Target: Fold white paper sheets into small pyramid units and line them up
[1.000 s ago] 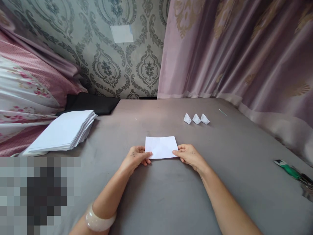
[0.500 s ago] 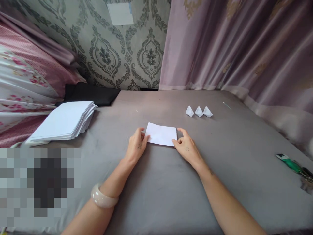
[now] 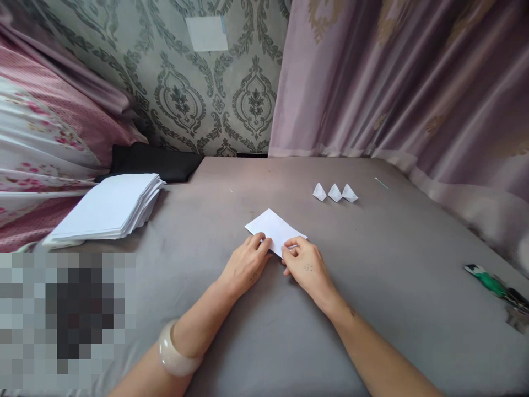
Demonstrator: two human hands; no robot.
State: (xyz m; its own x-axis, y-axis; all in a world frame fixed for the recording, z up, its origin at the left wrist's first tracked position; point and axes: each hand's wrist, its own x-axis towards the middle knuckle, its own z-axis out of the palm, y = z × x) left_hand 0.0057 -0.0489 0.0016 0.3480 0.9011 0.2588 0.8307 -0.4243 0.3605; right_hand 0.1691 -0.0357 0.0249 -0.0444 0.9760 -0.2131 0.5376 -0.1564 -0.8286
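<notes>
A folded sheet of white paper (image 3: 273,225) lies turned at an angle on the grey cloth, one corner pointing away from me. My left hand (image 3: 249,259) has its curled fingers on the near left edge of the paper. At the near right edge, my right hand (image 3: 303,259) pinches the paper between thumb and fingers. Both hands are close together, and parts of the paper's near edges are hidden under the fingers. Beyond them, to the right, three small folded paper shapes (image 3: 335,192) stand in a row.
A thick stack of white paper (image 3: 103,204) sits at the left, in front of a black folded item (image 3: 157,161). A green-handled tool (image 3: 491,282) lies at the far right. A thin stick (image 3: 381,182) rests near the curtain (image 3: 339,82). The lower left is pixelated.
The paper has turned from lying square to lying cornerwise. My left hand has moved from its left side to the near edge, and the two hands are closer together.
</notes>
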